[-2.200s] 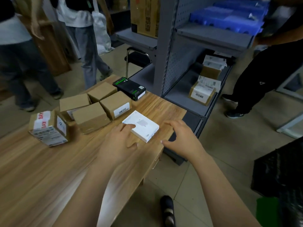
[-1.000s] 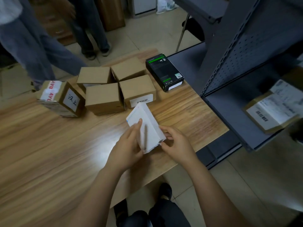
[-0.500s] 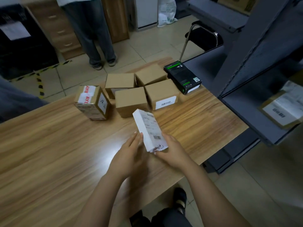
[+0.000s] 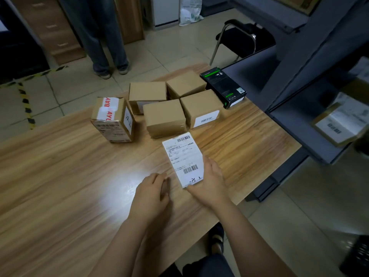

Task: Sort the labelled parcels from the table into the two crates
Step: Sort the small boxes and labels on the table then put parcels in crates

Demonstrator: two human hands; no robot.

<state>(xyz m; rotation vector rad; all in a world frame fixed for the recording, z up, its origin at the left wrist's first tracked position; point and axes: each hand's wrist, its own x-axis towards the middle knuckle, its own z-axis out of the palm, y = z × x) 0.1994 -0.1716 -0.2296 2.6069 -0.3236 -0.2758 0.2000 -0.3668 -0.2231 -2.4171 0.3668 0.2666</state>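
- Pale wood-grain bench [image 4: 60, 186] fills most of my feed, with tiled floor [image 4: 179, 47] beyond its far edge.
- From my end, the grip is the right hand [image 4: 209, 182], with thumb and fingers curled round the near end of a white flat parcel [image 4: 184, 156].
- That parcel is over the bench near its front edge, label side up to the camera, with two barcodes and some handwriting showing. I cannot tell whether its far end touches the wood.
- The left hand [image 4: 151, 192] sits just beside the parcel's near left corner, fingers loosely curled and holding nothing.
- Beyond the parcel, four plain brown cardboard boxes [image 4: 163, 116] stand packed in a two-by-two cluster. The near right one carries a white barcode sticker [image 4: 206, 119].
- Just left of them stands a brown carton sealed with white tape with red lettering [image 4: 111, 118].
- At the bench's far right corner lies a black retail box with green stripes [image 4: 223, 86], just beside the cluster.
- Right of the bench, grey metal shelving [image 4: 295, 126] holds a labelled brown parcel [image 4: 339, 124].
- Further back I see a black chair with a metal frame [image 4: 239, 35], a person's legs in grey trousers [image 4: 105, 37], and yellow-and-black floor tape [image 4: 26, 100].
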